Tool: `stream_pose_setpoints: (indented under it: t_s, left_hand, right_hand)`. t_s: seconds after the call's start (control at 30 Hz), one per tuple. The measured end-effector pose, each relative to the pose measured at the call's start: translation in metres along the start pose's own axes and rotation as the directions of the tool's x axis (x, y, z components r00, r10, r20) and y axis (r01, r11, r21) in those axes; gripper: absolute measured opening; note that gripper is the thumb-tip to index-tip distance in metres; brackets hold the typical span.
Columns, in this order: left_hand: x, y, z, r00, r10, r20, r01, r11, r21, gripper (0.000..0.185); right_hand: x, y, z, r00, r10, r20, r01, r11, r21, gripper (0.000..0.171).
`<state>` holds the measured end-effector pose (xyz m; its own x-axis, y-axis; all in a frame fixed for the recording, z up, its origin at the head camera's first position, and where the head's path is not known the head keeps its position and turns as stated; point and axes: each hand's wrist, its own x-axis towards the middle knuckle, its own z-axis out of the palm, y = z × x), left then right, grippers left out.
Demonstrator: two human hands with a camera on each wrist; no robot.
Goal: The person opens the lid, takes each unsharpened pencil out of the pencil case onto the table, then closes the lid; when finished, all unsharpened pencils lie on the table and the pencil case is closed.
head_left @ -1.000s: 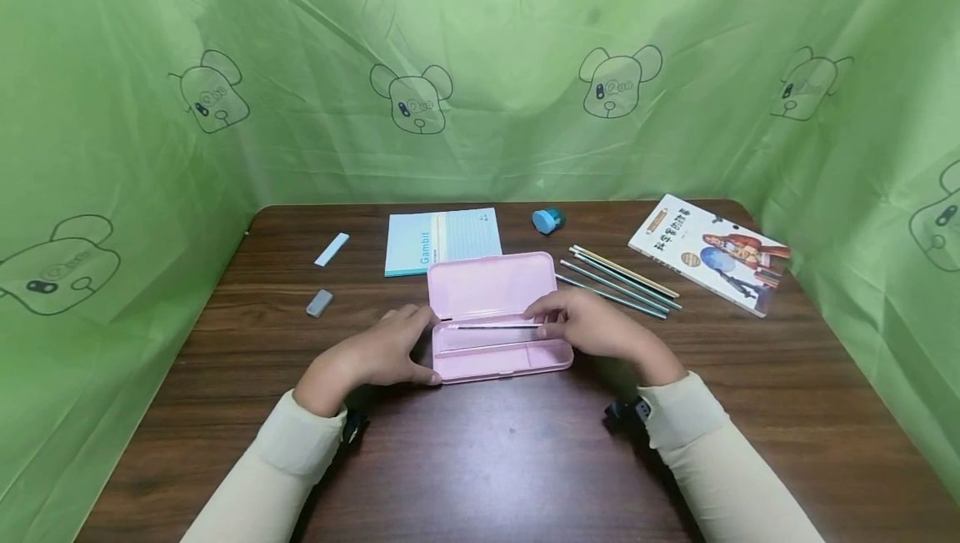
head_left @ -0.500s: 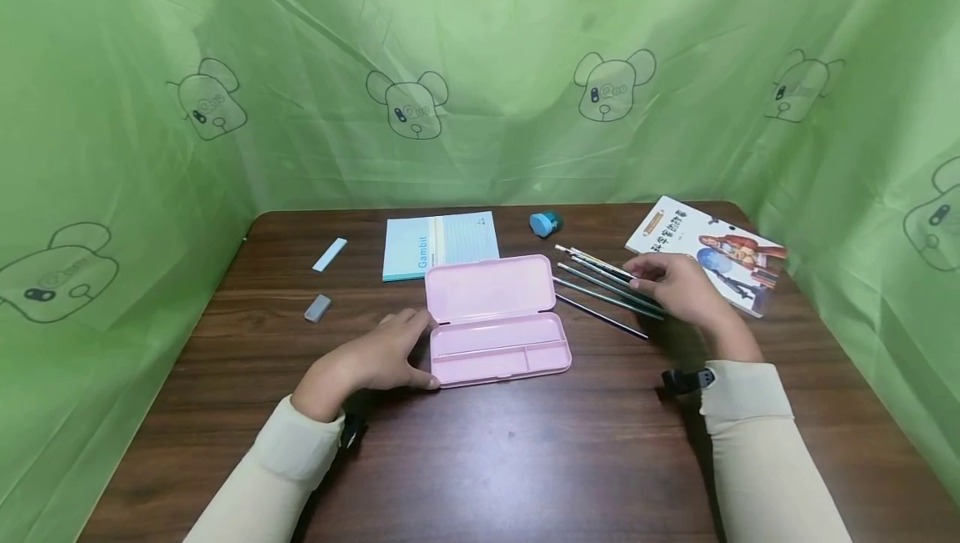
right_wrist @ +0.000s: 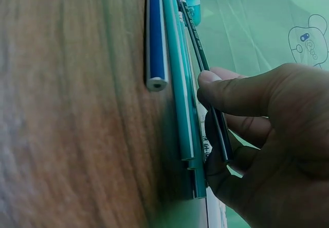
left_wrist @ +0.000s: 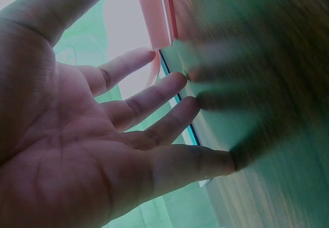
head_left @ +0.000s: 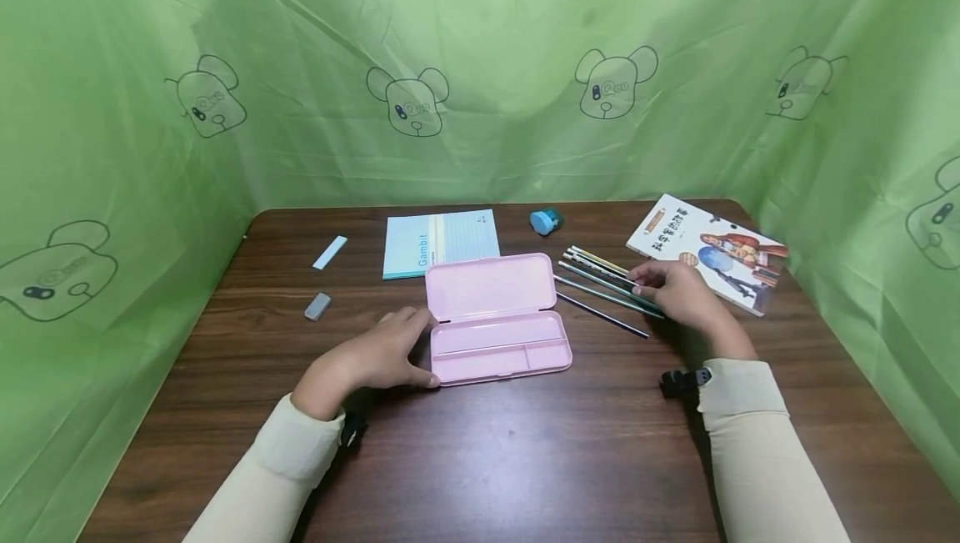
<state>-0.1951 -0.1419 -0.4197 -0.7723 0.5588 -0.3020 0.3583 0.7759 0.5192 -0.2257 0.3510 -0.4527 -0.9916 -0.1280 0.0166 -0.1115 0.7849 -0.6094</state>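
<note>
An open pink pencil case lies in the middle of the table, its tray holding nothing. My left hand rests against its left end with straight fingers; the pink case edge shows just past them. To the right lie several pencils. My right hand pinches a dark pencil from that group between thumb and fingers. A dark blue pencil lies apart, nearer the case, with teal pencils beside it.
A light blue notebook lies behind the case, with a blue sharpener to its right. A picture book sits at the far right. At the left lie a grey eraser and a pale blue strip. Green cloth walls surround the table.
My right hand left the case and went right to the pencils, where it now pinches one. The pencil seen in the tray is gone; a dark blue one lies on the table.
</note>
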Motion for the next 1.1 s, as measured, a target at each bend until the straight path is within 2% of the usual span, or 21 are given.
stream_pose_setpoints:
  t_s: [0.87,0.97,1.1]
  left_hand:
    - [-0.001,-0.001,0.002,1.000,0.005,0.000,-0.005,1.000,0.004,0.072]
    - [-0.001,-0.002,0.002,1.000,-0.001,0.000,0.001,1.000,0.001,0.073]
    - [0.000,-0.002,0.002,1.000,0.005,-0.003,-0.005,1.000,0.006,0.073]
  right_hand:
    - [0.000,-0.003,0.002,1.000,-0.013,0.015,0.013,0.999,-0.029,0.020]
    - [0.000,-0.011,0.002,1.000,-0.022,0.019,0.023,0.999,-0.032,0.021]
    - [0.001,-0.036,0.006,0.998,-0.044,0.044,0.045,0.999,-0.003,0.023]
